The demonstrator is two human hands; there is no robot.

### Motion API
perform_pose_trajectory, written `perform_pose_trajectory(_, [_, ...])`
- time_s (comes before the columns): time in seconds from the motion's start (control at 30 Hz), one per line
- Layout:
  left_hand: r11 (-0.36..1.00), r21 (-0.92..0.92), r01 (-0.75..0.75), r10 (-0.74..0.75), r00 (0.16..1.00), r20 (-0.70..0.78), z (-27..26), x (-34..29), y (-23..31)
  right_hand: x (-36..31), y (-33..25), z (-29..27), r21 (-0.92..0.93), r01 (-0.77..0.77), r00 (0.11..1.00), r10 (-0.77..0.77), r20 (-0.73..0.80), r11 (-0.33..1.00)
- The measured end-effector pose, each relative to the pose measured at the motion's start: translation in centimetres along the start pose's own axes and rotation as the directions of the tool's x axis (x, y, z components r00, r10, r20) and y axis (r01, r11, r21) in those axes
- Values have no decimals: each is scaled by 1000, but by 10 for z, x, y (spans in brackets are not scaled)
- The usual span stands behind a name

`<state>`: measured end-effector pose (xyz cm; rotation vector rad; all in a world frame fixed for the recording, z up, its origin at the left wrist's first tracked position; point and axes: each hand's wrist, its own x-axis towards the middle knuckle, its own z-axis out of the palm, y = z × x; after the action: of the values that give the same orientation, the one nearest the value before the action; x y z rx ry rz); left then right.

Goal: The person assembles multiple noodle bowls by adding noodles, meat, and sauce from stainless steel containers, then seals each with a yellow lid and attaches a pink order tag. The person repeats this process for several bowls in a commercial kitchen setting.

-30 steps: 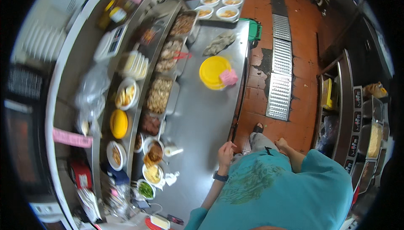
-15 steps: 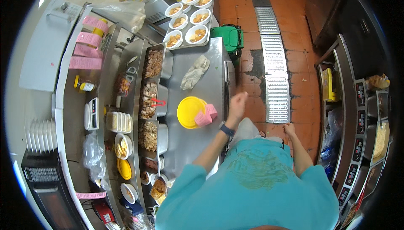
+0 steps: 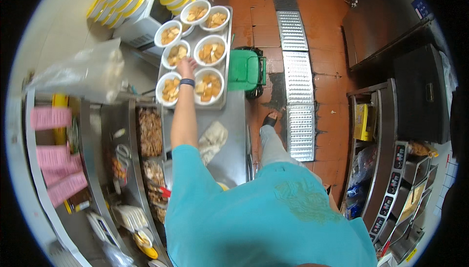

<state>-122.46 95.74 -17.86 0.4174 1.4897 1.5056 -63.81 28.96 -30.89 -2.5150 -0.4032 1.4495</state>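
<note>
My left hand (image 3: pixel 187 65) reaches over the metal tray (image 3: pixel 229 27) at the far left. Its fingers are partly apart at the near rim of a white bowl (image 3: pixel 175 55) of orange-brown and pale chunks, and nothing shows in the grasp. Whether they touch the rim, I cannot tell. Just right of the wrist stands another filled bowl (image 3: pixel 209 87), with one more bowl (image 3: pixel 169 89) to the left. Several similar bowls fill the rest of the tray, all uncovered. My right hand is out of sight, hidden beyond my shirt; only a sliver of that arm shows.
A crumpled cloth (image 3: pixel 213 142) lies on the steel counter (image 3: pixel 230 120). Yellow-lidded bowls (image 3: pixel 119 0) are stacked behind the tray. A green bin (image 3: pixel 245 71) stands right of it. Meat-filled pans (image 3: pixel 149 132) line the left, and metal grates (image 3: pixel 299 78) run along the tiled floor.
I have moved forward towards the tray. My left hand has gone from beside the counter to above the bowls. My shirt now covers most of the yellow lid, and my right hand has left view.
</note>
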Motion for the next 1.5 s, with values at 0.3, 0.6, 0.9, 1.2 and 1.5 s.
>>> perform_pose_trajectory(0.3, [988, -63, 143, -134, 983, 129, -35, 211, 11, -43, -42, -37, 83, -105, 988, 114, -108, 991])
perform_pose_trajectory(0.6, [14, 852, -523, 252, 826, 504, -58, 179, 57, -59, -48, -10, 51, -294, 945, 298, -134, 954])
perform_pose_trajectory(0.9, [899, 134, -417, 322, 835, 446, 15, -40, -7, -47, 1, -23, 178, -338, 769, 380, -513, 924])
perform_pose_trajectory(1.2, [905, 242, 349, -409, 563, 718, 195, -386, -173, -49, 106, -289, 378, 438, -38, 436, -899, 816])
perform_pose_trajectory(1.5, [806, 508, -302, -478, 174, 861, 245, -698, -208, -196, 466, -516, 663, -407, -526, 433, -732, 628])
